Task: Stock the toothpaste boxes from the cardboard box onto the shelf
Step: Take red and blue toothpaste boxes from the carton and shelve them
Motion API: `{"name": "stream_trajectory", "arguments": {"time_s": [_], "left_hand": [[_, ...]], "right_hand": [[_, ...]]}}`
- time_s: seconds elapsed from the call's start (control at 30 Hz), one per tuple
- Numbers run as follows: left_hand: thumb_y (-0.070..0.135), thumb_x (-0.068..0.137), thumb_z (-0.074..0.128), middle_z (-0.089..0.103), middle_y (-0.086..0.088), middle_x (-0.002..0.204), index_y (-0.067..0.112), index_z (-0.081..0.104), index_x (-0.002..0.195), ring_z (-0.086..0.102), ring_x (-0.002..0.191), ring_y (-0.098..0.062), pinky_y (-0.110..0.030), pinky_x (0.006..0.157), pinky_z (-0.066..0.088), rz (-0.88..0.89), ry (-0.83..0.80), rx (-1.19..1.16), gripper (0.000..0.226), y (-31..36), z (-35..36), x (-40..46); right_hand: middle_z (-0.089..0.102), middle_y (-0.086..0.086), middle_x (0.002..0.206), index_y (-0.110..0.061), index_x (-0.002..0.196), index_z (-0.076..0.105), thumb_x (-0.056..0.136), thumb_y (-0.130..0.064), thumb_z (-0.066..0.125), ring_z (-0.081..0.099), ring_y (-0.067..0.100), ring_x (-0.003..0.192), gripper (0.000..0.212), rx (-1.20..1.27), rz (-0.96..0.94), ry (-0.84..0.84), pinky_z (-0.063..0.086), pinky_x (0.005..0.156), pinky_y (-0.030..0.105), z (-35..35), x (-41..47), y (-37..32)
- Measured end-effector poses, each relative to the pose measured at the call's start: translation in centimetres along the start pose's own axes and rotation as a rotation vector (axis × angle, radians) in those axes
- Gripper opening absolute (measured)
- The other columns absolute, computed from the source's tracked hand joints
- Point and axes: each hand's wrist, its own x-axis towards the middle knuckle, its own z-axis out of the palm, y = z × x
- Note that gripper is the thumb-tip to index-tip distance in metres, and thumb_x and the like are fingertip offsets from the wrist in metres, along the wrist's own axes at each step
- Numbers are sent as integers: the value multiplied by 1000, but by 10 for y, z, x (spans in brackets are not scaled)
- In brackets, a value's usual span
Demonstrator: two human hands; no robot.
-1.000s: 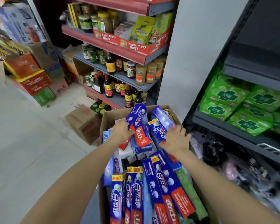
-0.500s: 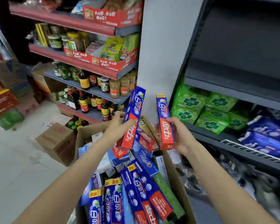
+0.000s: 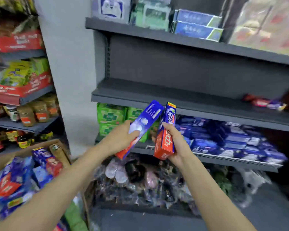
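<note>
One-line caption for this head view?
Left hand and right hand each raise a toothpaste box toward the bare dark shelf.

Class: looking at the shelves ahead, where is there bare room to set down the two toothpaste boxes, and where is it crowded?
Free: the dark middle shelf, bare except for wrapped items at its right end. Crowded: the top shelf and the lower shelf.

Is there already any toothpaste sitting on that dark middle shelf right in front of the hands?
No, the left stretch of the dark middle shelf is bare; both toothpaste boxes are in hand.
</note>
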Motion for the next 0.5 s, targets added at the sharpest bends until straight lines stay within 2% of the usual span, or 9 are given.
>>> {"name": "stream_trajectory", "arguments": {"time_s": [0.1,0.2,0.27,0.3,0.4,0.43,0.5], "left_hand": [[37,92,55,61,-5,121,11,51,126,57,109,-22,-22,71,32,101,17,-12,43,66,52,14],[37,91,57,62,-5,122,12,50,128,57,110,-22,-21,75,34,161,14,-23,45,120,99,31],[37,90,57,63,-3,120,13,53,125,59,107,-20,-22,77,37,182,-13,-55,42,149,127,45],[37,90,58,64,-2,117,14,55,123,61,105,-20,-22,77,39,189,-29,-65,40,163,140,51],[36,89,61,67,-2,111,14,59,120,64,96,-19,-28,83,46,206,-89,-152,38,198,175,75],[36,88,62,68,-3,107,15,60,118,64,93,-20,-30,83,48,212,-116,-191,37,210,186,84],[33,90,60,68,-4,99,14,60,114,64,83,-20,-32,80,49,216,-188,-264,31,234,211,103]], "right_hand": [[68,7,83,-12,93,63,83,-28,64,65,21,72,19,8,-4,9,50,77,35,-62,-7,-47],[71,11,86,-9,96,65,87,-26,60,68,21,72,20,55,-56,36,53,74,34,-123,-9,-88],[69,19,104,-5,110,63,87,-24,61,68,27,84,30,76,-103,61,56,75,32,-161,-11,-113],[67,21,110,-5,110,62,87,-23,60,67,28,88,30,81,-118,75,56,72,30,-178,-12,-124],[71,15,96,-7,93,63,87,-18,61,68,22,80,13,52,-169,160,55,61,26,-228,-10,-155],[72,12,89,-5,94,63,85,-15,63,68,21,76,13,37,-194,195,55,60,26,-243,-8,-164],[69,12,87,1,109,59,80,-9,68,67,20,72,32,8,-249,241,56,58,27,-271,2,-180]]}}
